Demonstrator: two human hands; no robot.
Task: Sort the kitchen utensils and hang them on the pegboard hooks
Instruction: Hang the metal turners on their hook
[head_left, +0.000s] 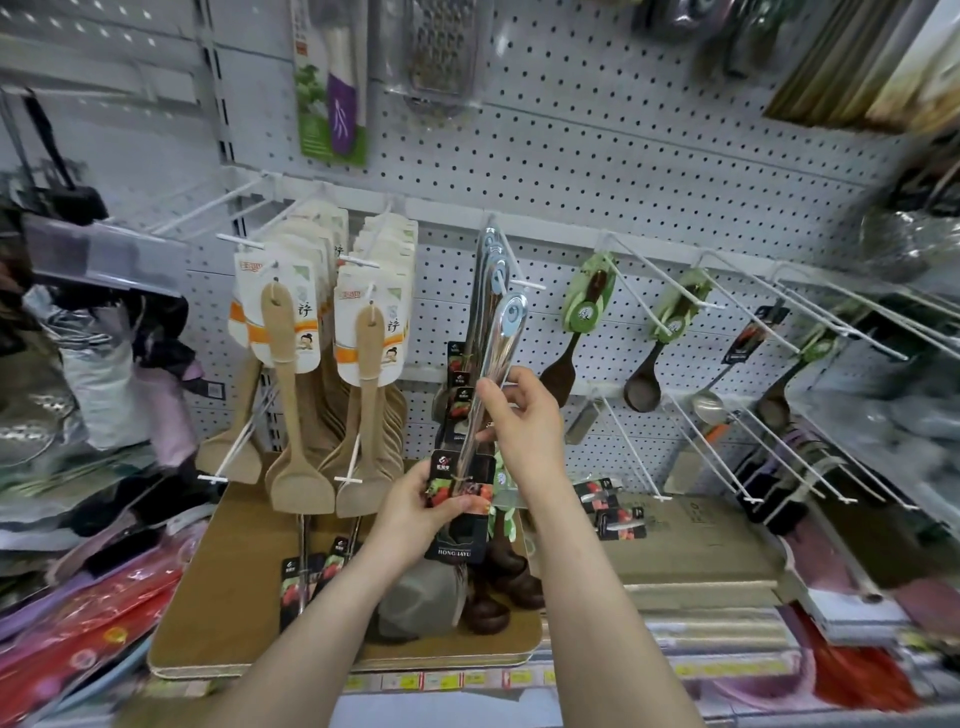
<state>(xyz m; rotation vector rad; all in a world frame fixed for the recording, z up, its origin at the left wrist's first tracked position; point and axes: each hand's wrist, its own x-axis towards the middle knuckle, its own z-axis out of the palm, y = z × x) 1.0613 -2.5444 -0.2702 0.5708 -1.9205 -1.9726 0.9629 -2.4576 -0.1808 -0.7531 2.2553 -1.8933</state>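
Observation:
A long steel utensil (501, 343) with a hole in its handle end stands upright in front of the pegboard (623, 171). My right hand (519, 415) grips its shaft at mid-length. My left hand (421, 509) pinches the black label card (460, 493) with strawberry pictures tied lower on the same utensil. Its handle end is level with the tip of a white hook (527, 285), where similar steel utensils (488, 260) hang. The utensil's lower end is hidden behind the card and my left hand.
Wooden spatulas (291, 405) with paper cards hang on hooks to the left. Dark spoons (563, 364) with green cards hang to the right, beside bare white hooks (753, 291). Below, a brown board (223, 587) carries loose utensils: steel ones with cards (306, 577) and dark wooden ladles (504, 582).

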